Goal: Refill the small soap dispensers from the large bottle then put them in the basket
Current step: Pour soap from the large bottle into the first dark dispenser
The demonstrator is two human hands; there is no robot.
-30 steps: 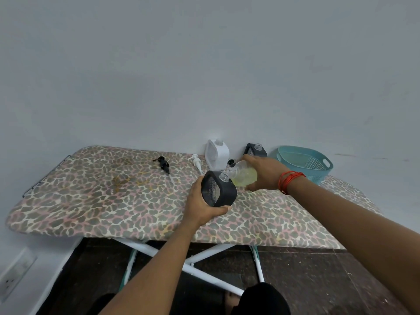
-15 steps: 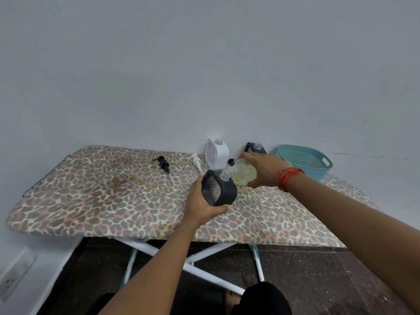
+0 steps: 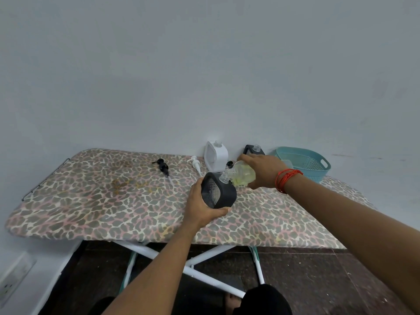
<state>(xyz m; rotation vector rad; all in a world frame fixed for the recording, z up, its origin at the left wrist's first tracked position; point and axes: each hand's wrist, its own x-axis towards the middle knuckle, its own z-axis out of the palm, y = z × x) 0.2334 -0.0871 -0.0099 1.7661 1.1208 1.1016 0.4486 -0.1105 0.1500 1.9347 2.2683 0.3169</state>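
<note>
My left hand grips a black soap dispenser standing on the leopard-print ironing board. My right hand holds a clear bottle of yellow-green soap, tipped on its side with its mouth at the dispenser's clear neck. A white dispenser and a second black dispenser stand uncapped at the wall. The teal basket sits at the far right of the board.
A black pump head and a white pump head lie loose on the board behind the dispenser. A small black cap shows by the bottle. The wall runs directly behind the board; a wall socket is at lower left.
My right hand has tipped the soap bottle further over, its mouth staying at the dispenser's neck. My left hand has kept the black dispenser in place.
</note>
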